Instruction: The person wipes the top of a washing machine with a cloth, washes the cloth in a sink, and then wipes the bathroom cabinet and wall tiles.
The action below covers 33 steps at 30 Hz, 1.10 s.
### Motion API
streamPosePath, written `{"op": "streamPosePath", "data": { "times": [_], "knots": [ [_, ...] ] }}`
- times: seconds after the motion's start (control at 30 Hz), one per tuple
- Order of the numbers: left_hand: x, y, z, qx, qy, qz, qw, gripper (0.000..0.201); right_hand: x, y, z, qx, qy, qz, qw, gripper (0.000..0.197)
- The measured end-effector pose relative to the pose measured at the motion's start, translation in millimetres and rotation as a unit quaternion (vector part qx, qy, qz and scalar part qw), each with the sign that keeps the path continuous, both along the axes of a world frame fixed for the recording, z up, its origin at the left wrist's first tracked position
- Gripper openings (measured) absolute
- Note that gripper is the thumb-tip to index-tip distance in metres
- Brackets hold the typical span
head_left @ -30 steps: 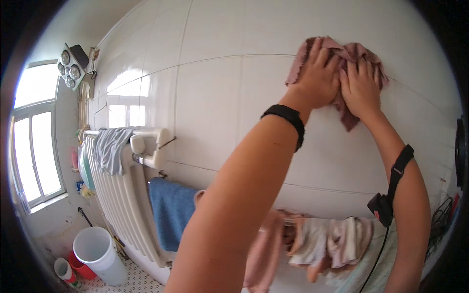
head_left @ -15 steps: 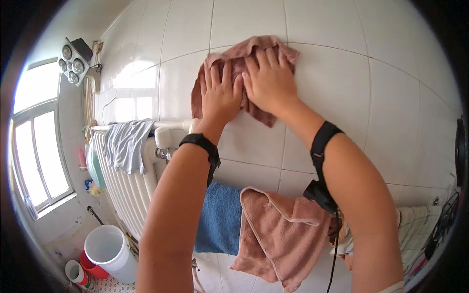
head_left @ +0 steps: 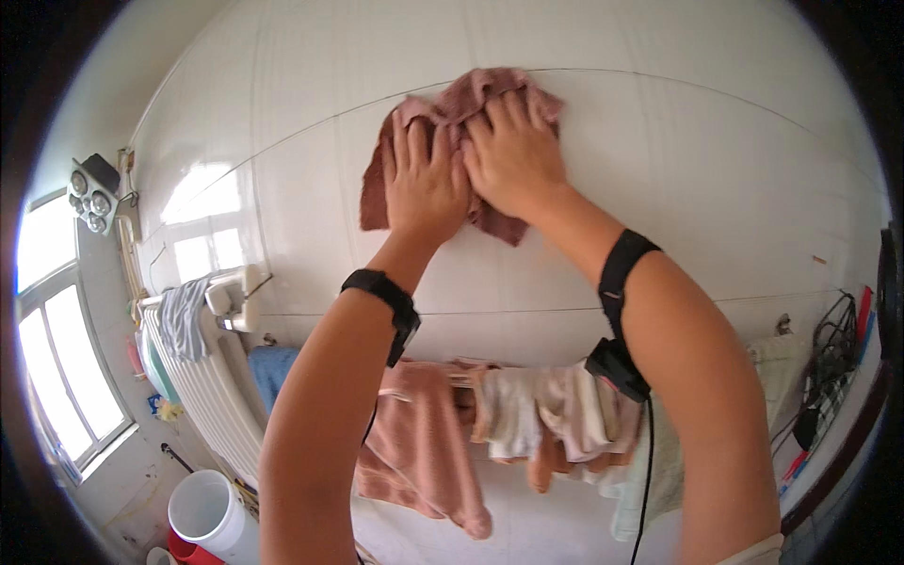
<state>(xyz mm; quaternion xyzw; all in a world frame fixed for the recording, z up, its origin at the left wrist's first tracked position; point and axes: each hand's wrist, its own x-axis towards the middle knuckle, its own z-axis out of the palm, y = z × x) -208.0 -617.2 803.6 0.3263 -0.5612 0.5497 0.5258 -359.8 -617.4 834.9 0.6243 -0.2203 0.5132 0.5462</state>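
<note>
A brownish-pink cloth (head_left: 377,193) is spread and crumpled against the white tiled wall (head_left: 650,169). My left hand (head_left: 426,184) presses flat on its left part, fingers stretched upward and apart. Beside it, my right hand (head_left: 516,155) lies flat on the cloth's right part, fingers extended. The thumb side of each hand nearly meets the other. Folds of the cloth stand up above the fingertips, and a corner hangs below the right palm. Both wrists wear black straps, the right one with a small black device (head_left: 617,369) and a cable.
Below my arms a rail holds a pink towel (head_left: 424,443), a blue towel (head_left: 271,369) and several pale cloths (head_left: 556,405). At left are a white radiator (head_left: 202,395) with a striped grey cloth (head_left: 185,320), a window (head_left: 75,367) and a white bucket (head_left: 207,513). Dark cables (head_left: 833,344) hang at right.
The view has shifted rightward along the wall, so the radiator and window sit further left. My hands and the cloth have moved along the wall to the right together.
</note>
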Motion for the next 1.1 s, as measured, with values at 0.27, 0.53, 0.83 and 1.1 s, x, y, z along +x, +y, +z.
{"op": "streamPosePath", "data": {
  "times": [0.27,0.53,0.83,1.1],
  "knots": [
    [-222,6,23,-0.002,-0.078,-0.108,0.991,0.049,-224,7,-6,-0.073,-0.082,-0.122,0.986,0.035],
    [-299,-5,-7,-0.010,-0.185,-0.264,0.946,0.041,-304,9,-72,0.041,-0.122,-0.167,0.978,0.039],
    [-118,1,-49,0.044,-0.239,-0.188,0.952,0.040,-146,29,-100,0.029,-0.018,-0.147,0.988,0.048],
    [105,31,-91,0.189,-0.159,-0.079,0.966,0.062,43,21,-114,0.109,0.095,-0.061,0.988,0.061]
  ]
}}
